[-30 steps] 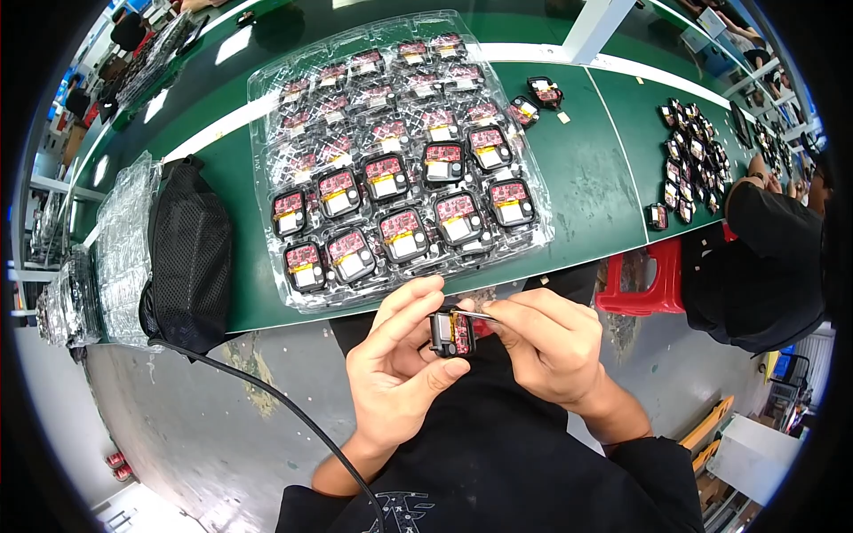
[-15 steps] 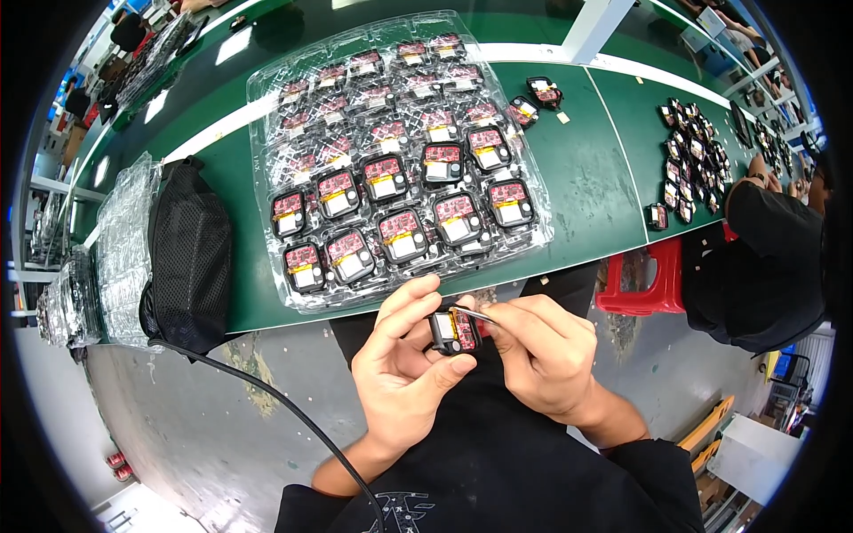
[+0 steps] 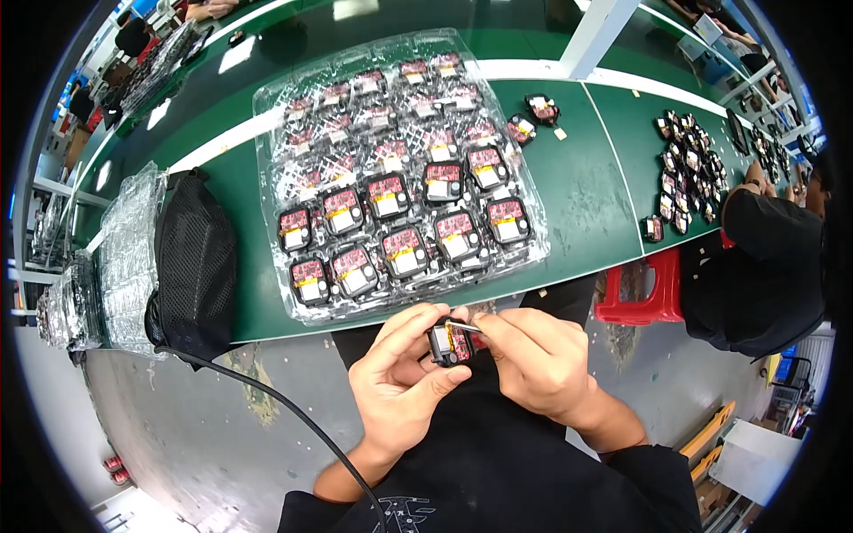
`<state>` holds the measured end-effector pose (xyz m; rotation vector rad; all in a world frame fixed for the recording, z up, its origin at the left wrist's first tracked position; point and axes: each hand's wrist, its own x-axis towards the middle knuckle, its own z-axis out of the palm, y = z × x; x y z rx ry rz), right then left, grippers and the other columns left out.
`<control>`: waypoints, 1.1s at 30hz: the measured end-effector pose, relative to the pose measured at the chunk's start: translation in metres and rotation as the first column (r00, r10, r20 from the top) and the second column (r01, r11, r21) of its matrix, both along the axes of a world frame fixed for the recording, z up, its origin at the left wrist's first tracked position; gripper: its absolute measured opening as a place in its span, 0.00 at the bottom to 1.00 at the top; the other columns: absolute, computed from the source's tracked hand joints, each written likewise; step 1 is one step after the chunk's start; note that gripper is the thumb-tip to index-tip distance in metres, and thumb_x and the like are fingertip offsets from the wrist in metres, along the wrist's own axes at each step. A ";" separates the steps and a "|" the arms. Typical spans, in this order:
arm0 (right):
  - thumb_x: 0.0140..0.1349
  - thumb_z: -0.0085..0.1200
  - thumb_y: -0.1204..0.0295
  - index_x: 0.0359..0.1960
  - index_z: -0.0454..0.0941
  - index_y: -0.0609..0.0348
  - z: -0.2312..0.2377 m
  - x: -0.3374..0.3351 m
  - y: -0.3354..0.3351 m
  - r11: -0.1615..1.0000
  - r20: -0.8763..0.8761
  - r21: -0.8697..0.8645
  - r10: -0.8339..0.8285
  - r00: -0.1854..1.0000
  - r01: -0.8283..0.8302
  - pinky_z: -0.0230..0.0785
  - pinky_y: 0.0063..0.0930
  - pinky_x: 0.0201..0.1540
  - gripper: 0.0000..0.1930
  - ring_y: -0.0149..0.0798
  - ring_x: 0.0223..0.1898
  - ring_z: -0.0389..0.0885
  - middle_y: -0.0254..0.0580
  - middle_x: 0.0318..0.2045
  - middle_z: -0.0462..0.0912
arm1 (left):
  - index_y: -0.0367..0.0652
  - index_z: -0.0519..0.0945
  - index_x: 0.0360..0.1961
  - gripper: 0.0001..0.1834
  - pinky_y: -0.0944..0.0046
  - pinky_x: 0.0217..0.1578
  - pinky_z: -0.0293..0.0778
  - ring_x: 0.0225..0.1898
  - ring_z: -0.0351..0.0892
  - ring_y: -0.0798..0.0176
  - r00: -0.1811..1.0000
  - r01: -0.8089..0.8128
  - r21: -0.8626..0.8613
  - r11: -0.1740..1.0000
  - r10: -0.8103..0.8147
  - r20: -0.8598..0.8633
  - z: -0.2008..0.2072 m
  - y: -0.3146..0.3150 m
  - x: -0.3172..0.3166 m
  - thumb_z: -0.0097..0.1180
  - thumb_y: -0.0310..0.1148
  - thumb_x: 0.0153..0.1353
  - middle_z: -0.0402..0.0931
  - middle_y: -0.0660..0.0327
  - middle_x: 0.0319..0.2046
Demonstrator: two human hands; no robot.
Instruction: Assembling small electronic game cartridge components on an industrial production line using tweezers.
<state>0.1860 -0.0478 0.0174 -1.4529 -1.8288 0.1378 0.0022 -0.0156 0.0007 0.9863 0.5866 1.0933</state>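
Open black circuit-board housing [image 3: 441, 347] looks mid-job tbh; left hand [image 3: 397, 386] gripping it, right hand [image 3: 544, 360] pinching a thin metal tool [image 3: 465, 328]; red board [image 3: 460, 345] uncovered.

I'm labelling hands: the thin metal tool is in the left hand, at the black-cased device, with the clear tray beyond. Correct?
Wrong hand: the head view shows the thin metal tool in the right hand, at the black-cased device, with the clear tray beyond.

This view looks from the person's head, down and a little forward, through a wide fisheye lens. The left hand [image 3: 391, 395] and the right hand [image 3: 546, 366] are near to it; the green counter [image 3: 577, 200] lies farther, its edges bending toward the rim.
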 end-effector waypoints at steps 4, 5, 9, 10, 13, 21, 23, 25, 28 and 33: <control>0.54 0.65 0.83 0.43 0.85 0.64 0.015 0.010 0.015 0.986 -0.154 -0.103 0.117 0.981 -0.134 0.78 0.28 0.31 0.14 0.40 0.31 0.86 0.43 0.35 0.85 | 0.31 0.74 0.63 0.31 0.53 0.60 0.80 0.65 0.75 0.45 0.997 -0.049 0.071 0.996 0.045 0.055 0.002 0.004 -0.007 0.66 0.11 0.57 0.68 0.45 0.64; 0.57 0.65 0.82 0.44 0.85 0.65 0.020 0.010 0.016 0.972 -0.365 -0.166 0.098 0.926 -0.169 0.79 0.28 0.33 0.12 0.38 0.33 0.87 0.44 0.35 0.85 | 0.32 0.74 0.62 0.30 0.53 0.60 0.81 0.64 0.75 0.44 0.996 -0.059 0.121 0.991 0.050 0.079 0.002 0.007 -0.008 0.66 0.11 0.57 0.69 0.45 0.63; 0.70 0.59 0.77 0.60 0.75 0.70 0.029 0.008 0.014 0.747 -0.921 -0.297 -0.060 0.385 -0.595 0.76 0.27 0.57 0.18 0.32 0.54 0.82 0.44 0.52 0.84 | 0.35 0.77 0.58 0.28 0.53 0.57 0.83 0.62 0.77 0.47 0.989 -0.086 0.204 0.975 0.058 0.139 0.004 0.008 -0.005 0.68 0.13 0.56 0.72 0.46 0.60; 0.71 0.59 0.77 0.62 0.72 0.70 0.037 0.002 0.018 0.694 -0.953 -0.262 -0.075 0.294 -0.671 0.73 0.28 0.61 0.20 0.32 0.58 0.79 0.44 0.56 0.82 | 0.35 0.78 0.58 0.28 0.54 0.57 0.83 0.61 0.78 0.48 0.992 -0.093 0.229 0.969 0.069 0.109 0.006 0.007 -0.006 0.69 0.13 0.55 0.72 0.46 0.60; 0.72 0.57 0.77 0.62 0.72 0.70 0.046 -0.002 0.034 0.619 -0.942 -0.308 -0.094 0.322 -0.722 0.76 0.30 0.57 0.20 0.33 0.54 0.81 0.47 0.52 0.83 | 0.36 0.79 0.56 0.28 0.53 0.59 0.81 0.60 0.78 0.50 0.983 -0.178 0.389 0.904 0.177 0.037 0.015 0.009 -0.007 0.73 0.15 0.52 0.74 0.47 0.58; 0.73 0.56 0.75 0.62 0.68 0.67 0.078 -0.027 0.074 0.404 -0.952 -0.273 0.021 0.307 -0.873 0.78 0.26 0.41 0.19 0.31 0.38 0.85 0.45 0.37 0.85 | 0.37 0.78 0.53 0.30 0.50 0.62 0.78 0.59 0.80 0.48 0.943 -0.331 0.503 0.798 0.299 0.146 0.016 0.023 -0.024 0.79 0.21 0.48 0.77 0.48 0.53; 0.73 0.56 0.75 0.62 0.68 0.67 0.082 -0.032 0.078 0.401 -0.926 -0.332 0.037 0.377 -0.854 0.78 0.26 0.41 0.20 0.31 0.38 0.85 0.45 0.37 0.85 | 0.38 0.76 0.57 0.33 0.48 0.63 0.76 0.59 0.80 0.47 0.937 -0.351 0.528 0.773 0.289 0.198 0.013 0.028 -0.028 0.78 0.21 0.50 0.77 0.47 0.55; 0.71 0.59 0.76 0.60 0.70 0.64 0.094 -0.034 0.084 0.372 -0.871 -0.455 0.003 0.491 -0.809 0.74 0.25 0.52 0.19 0.27 0.48 0.82 0.40 0.46 0.84 | 0.38 0.75 0.59 0.33 0.49 0.63 0.76 0.60 0.79 0.47 0.920 -0.389 0.464 0.796 0.310 0.240 0.014 0.027 -0.030 0.76 0.21 0.52 0.76 0.47 0.55; 0.69 0.61 0.76 0.60 0.69 0.65 0.107 -0.046 0.079 0.750 -0.527 -0.415 0.263 0.808 -0.515 0.78 0.26 0.49 0.21 0.30 0.48 0.83 0.45 0.47 0.82 | 0.38 0.70 0.64 0.33 0.49 0.64 0.73 0.62 0.77 0.48 0.893 -0.419 0.275 0.865 0.337 0.300 0.021 0.027 -0.036 0.71 0.24 0.59 0.75 0.46 0.58; 0.57 0.68 0.77 0.45 0.82 0.60 0.107 -0.040 0.081 0.925 0.072 -0.011 0.380 0.922 -0.380 0.77 0.32 0.28 0.14 0.42 0.30 0.85 0.42 0.34 0.83 | 0.36 0.71 0.63 0.33 0.48 0.63 0.73 0.59 0.79 0.46 0.882 -0.401 0.224 0.888 0.308 0.358 0.018 0.032 -0.041 0.73 0.28 0.59 0.76 0.44 0.58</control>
